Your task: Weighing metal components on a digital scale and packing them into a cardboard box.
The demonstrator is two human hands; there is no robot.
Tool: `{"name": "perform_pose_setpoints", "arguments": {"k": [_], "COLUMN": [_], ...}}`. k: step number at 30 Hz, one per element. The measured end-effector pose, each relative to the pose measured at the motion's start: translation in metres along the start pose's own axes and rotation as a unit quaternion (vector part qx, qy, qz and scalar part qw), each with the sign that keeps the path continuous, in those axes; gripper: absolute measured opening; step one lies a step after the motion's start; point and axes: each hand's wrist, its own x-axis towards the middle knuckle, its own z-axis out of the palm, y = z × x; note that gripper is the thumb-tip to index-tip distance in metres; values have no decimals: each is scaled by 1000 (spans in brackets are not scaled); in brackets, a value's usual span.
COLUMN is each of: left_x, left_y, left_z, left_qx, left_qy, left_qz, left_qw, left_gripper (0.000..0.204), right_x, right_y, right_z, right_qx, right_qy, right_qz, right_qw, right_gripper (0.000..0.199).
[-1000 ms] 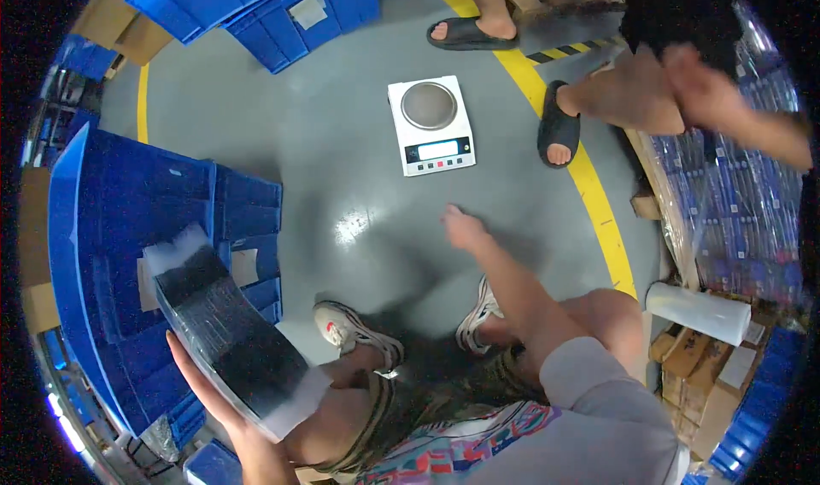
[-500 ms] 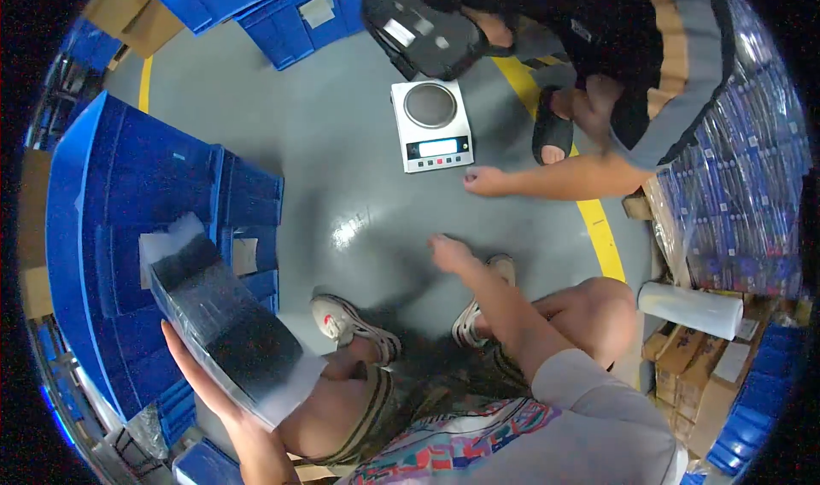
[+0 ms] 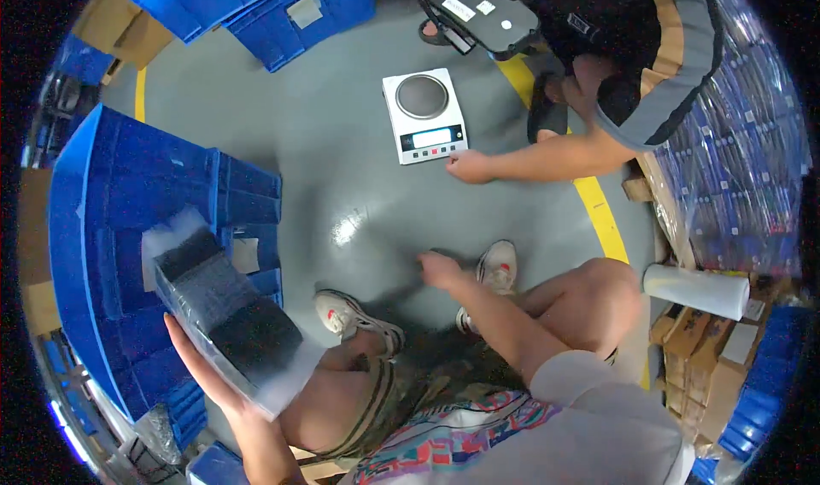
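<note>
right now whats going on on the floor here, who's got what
A person sits on the grey floor. Their left hand props up a long clear tray of dark parts beside a blue crate. Their right hand hangs empty, open, above the floor. A white scale stands ahead, pan bare, and a co-worker's hand rests at its front corner.

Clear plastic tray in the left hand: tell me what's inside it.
The clear plastic tray on the left hand holds a dark, densely packed mass, blurred; single pieces cannot be made out. The tray's underside is hidden.
</note>
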Motion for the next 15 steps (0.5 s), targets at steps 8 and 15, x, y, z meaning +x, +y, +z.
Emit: {"name": "perform_pose_setpoints", "arguments": {"k": [8, 15], "left_x": [35, 45], "left_y": [-15, -27], "left_z": [8, 4], "left_qx": [155, 285], "left_qy": [50, -8], "left_qz": [-95, -87], "left_qw": [982, 954], "left_gripper": [49, 52], "right_x": [-29, -77], "right_y": [-165, -207], "right_z": [-134, -161], "right_qx": [680, 650], "right_qy": [-141, -115], "right_qz": [-145, -331], "right_qw": [705, 674], "right_gripper": [64, 70]}}
